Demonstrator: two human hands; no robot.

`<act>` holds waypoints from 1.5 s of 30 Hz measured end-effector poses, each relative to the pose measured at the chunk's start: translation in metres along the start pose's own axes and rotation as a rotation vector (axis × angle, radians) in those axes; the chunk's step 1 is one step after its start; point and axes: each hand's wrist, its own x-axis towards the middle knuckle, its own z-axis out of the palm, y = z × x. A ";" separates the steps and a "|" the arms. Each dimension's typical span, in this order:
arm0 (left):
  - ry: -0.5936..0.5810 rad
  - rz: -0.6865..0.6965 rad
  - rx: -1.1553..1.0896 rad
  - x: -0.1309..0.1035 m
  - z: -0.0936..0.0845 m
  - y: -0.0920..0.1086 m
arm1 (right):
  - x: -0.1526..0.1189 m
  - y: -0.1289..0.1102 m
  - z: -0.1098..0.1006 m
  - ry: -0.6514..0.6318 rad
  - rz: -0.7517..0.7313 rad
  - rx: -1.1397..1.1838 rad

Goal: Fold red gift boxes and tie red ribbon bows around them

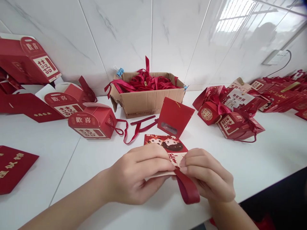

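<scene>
Between my hands, at the front middle of the table, is a red and cream gift box [177, 144] printed with two cartoon figures. My left hand [141, 172] is closed on the box's near edge from the left, thumb underneath. My right hand [207, 174] pinches at the same edge from the right, where a dark red ribbon [188, 190] comes out and hangs down in a loop. The fingertips hide how the ribbon meets the box. Just behind stands a red panel [176, 116] with an oblong window; whether it joins the box, I cannot tell.
A cardboard carton [148, 99] full of red ribbons stands against the tiled wall. Loose ribbon strips [141, 126] lie before it. Red boxes [93, 123] are at the left, one flat red piece [15, 169] nearer. Ribboned boxes [240, 124] and several more cluster at the right.
</scene>
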 end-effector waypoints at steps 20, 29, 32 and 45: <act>-0.055 0.120 0.231 -0.010 -0.002 0.002 | 0.013 0.003 0.001 -0.049 0.070 0.256; 0.071 0.048 0.239 -0.009 0.008 0.001 | 0.009 0.003 0.002 0.014 0.062 0.079; 0.153 -0.067 0.193 -0.005 0.011 0.000 | 0.008 0.005 0.007 0.022 0.204 0.111; 0.181 -0.480 0.120 0.003 0.011 0.003 | 0.008 0.008 0.015 0.055 0.785 0.329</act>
